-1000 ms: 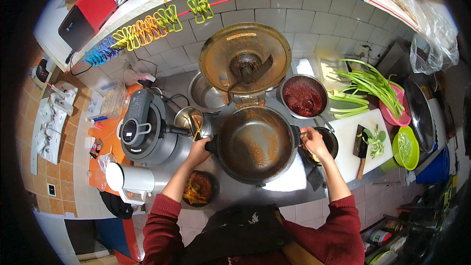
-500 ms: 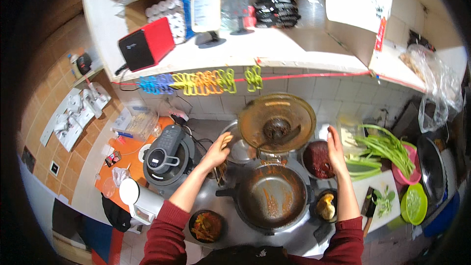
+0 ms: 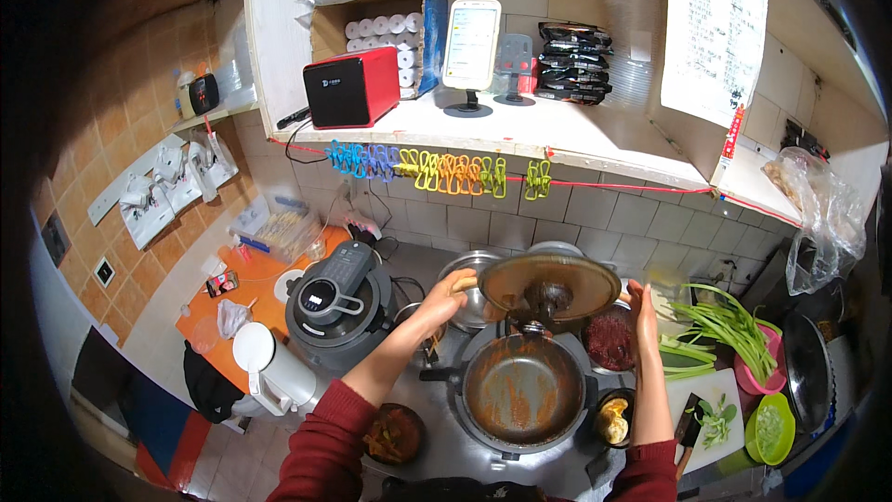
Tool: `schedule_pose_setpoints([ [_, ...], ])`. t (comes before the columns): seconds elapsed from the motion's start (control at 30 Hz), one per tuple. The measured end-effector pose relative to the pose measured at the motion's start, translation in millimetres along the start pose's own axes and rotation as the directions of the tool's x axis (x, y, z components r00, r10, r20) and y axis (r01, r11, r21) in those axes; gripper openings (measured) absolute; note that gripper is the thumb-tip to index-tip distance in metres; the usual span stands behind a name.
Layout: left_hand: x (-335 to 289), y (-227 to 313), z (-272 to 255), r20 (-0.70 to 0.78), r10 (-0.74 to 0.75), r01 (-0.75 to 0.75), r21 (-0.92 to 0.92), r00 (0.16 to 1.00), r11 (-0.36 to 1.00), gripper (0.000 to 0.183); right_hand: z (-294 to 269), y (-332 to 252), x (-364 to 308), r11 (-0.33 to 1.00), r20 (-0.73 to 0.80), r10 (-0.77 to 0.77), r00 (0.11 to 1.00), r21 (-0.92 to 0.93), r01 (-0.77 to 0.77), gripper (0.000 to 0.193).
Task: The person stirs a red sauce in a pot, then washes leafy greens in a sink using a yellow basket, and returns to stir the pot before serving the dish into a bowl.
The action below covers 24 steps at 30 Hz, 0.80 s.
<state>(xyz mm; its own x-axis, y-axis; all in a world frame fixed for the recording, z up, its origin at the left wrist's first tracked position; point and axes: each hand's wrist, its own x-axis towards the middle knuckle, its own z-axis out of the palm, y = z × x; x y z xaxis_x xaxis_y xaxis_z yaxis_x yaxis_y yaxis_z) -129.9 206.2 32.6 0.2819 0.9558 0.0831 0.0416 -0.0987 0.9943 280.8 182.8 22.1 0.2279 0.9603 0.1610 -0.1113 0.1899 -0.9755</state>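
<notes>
A round brownish see-through pot lid (image 3: 506, 284) with a dark fitting (image 3: 546, 300) at its middle is raised and tilted behind the open cooking pot (image 3: 595, 390). At the lid's left rim, the fingers of my left hand (image 3: 448, 296) are bent against it. My right hand (image 3: 641, 318) is at the opposite rim, its fingertips partly hidden. Brown sauce streaks mark the inside of the pot. Beside my right hand sits a bowl of dark red sauce (image 3: 609, 341). Below it is a small dark bowl with pale yellow food (image 3: 613, 420).
At left stand a dark countertop cooker (image 3: 344, 335) and a white jug (image 3: 279, 376). A bowl of cooked food (image 3: 395, 434) is near my left forearm. Green stalks (image 3: 725, 325), a knife (image 3: 686, 428) and a cutting board (image 3: 729, 390) lie at right. Clips (image 3: 446, 172) hang beneath the shelf (image 3: 520, 130).
Both hands have moved inward, from beside the lid to its rim. The lid looks more foreshortened than before. My view has shifted, showing the shelf lower in the picture.
</notes>
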Motion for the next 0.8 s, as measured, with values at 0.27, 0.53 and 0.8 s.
schedule_pose_setpoints([
  [0.27,-126.9,-26.0,5.7,0.153,0.220,-0.267,0.488,0.963,0.831,0.061,-8.0,35.5,-137.4,0.963,-0.171,0.075,0.982,-0.243,-0.116,0.060],
  [0.53,-273.2,-76.2,-7.5,-0.113,0.216,-0.094,0.643,0.970,0.760,0.026,7.2,38.3,-217.5,0.906,-0.271,-0.256,0.928,-0.401,0.133,0.034],
  [0.8,-364.9,-112.6,-86.9,-0.471,-0.020,0.307,0.542,0.882,0.783,0.017,161.0,31.5,-323.9,0.717,0.182,-0.504,0.844,-0.458,0.526,0.026],
])
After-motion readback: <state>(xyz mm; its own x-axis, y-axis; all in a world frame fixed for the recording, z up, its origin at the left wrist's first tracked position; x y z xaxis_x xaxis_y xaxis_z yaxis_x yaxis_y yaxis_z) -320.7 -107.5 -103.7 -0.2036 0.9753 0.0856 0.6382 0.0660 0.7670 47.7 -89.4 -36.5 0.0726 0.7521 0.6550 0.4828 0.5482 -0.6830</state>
